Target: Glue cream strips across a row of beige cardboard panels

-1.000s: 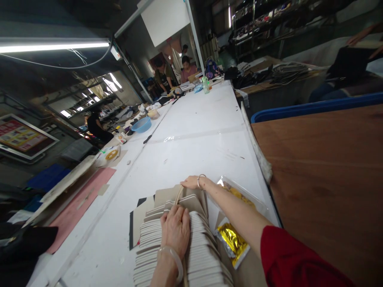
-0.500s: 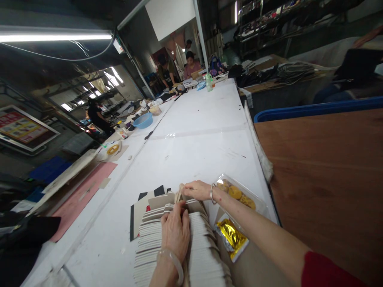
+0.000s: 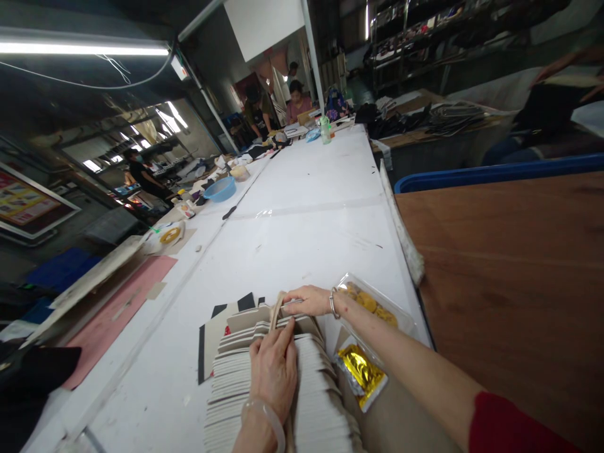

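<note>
Two rows of whitish boards stand on edge, packed side by side at the front of the table. My left hand lies over the nearer boards, palm down, fingers stretched forward along their tops. At the far end of the rows, my right hand has its fingertips closed on a beige strip, which runs back between the rows under my left hand. The fingertips' undersides are hidden. Left of the far end lie flat grey-and-black pieces.
Right of the boards are a clear tray of cookies and a gold packet. A brown wooden board with a blue-rimmed bin flanks the white table. A blue basin stands farther off; several people work beyond.
My left fingers have come off the strip's near side and lie flatter on the boards. My right hand stays at the strip. The whole view has shifted slightly left.
</note>
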`<state>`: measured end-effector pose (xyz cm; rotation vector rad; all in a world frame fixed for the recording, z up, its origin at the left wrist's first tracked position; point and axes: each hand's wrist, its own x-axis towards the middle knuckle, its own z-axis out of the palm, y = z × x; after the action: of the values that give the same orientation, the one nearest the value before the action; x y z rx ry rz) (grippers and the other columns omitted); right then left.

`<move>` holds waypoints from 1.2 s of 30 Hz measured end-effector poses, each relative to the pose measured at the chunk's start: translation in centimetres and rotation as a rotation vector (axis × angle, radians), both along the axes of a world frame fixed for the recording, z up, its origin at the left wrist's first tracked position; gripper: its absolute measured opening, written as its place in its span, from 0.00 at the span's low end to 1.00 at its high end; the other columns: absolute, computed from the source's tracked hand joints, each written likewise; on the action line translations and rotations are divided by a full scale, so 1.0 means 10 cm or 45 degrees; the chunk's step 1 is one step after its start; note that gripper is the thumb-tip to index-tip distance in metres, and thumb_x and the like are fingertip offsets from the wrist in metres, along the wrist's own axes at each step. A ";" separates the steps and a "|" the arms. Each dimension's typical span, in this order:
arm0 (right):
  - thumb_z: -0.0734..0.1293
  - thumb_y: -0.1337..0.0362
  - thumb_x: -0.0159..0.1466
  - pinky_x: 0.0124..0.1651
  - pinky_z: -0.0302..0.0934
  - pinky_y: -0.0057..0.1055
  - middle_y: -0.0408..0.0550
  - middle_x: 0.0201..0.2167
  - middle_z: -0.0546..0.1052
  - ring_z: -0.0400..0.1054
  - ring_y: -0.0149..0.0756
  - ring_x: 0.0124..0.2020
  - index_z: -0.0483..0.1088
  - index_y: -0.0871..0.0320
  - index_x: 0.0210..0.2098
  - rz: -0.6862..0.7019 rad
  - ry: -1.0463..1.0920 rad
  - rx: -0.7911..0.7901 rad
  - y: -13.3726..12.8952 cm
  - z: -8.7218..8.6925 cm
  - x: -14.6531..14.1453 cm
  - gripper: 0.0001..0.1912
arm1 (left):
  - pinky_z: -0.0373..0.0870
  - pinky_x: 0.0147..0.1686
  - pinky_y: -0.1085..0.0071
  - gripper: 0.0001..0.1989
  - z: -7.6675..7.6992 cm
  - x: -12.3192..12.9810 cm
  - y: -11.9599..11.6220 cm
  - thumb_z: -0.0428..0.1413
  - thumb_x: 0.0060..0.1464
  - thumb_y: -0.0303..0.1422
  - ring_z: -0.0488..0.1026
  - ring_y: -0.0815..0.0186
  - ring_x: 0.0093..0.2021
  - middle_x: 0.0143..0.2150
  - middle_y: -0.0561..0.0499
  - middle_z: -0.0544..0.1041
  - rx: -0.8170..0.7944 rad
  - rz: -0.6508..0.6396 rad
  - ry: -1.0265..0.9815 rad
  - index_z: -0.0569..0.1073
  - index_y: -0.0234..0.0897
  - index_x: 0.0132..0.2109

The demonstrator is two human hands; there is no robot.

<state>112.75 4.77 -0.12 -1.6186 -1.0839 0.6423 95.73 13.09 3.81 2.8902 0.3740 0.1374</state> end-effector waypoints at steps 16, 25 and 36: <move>0.70 0.58 0.50 0.29 0.59 0.23 0.40 0.33 0.71 0.64 0.29 0.30 0.67 0.53 0.50 0.370 0.205 -0.248 0.03 -0.06 0.12 0.27 | 0.66 0.46 0.60 0.11 0.04 -0.08 -0.03 0.45 0.57 0.31 0.64 0.60 0.55 0.57 0.48 0.65 0.046 -0.036 -0.181 0.71 0.44 0.41; 0.73 0.52 0.44 0.44 0.60 0.29 0.43 0.43 0.73 0.66 0.39 0.44 0.66 0.54 0.52 0.307 -0.009 -0.222 -0.07 0.07 0.01 0.36 | 0.63 0.42 0.60 0.10 0.15 -0.11 -0.08 0.44 0.58 0.35 0.70 0.61 0.40 0.38 0.50 0.75 0.009 0.037 -0.105 0.69 0.41 0.38; 0.71 0.57 0.48 0.50 0.58 0.31 0.46 0.50 0.71 0.65 0.40 0.50 0.61 0.51 0.56 0.261 -0.087 -0.159 -0.24 0.14 -0.26 0.37 | 0.59 0.41 0.61 0.19 0.07 -0.12 -0.07 0.43 0.59 0.33 0.67 0.60 0.41 0.44 0.50 0.76 0.270 -0.014 -0.024 0.62 0.45 0.57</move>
<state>110.18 2.38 1.26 -1.6587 -1.2935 0.8083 94.51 12.35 4.47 3.0965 0.3598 0.2145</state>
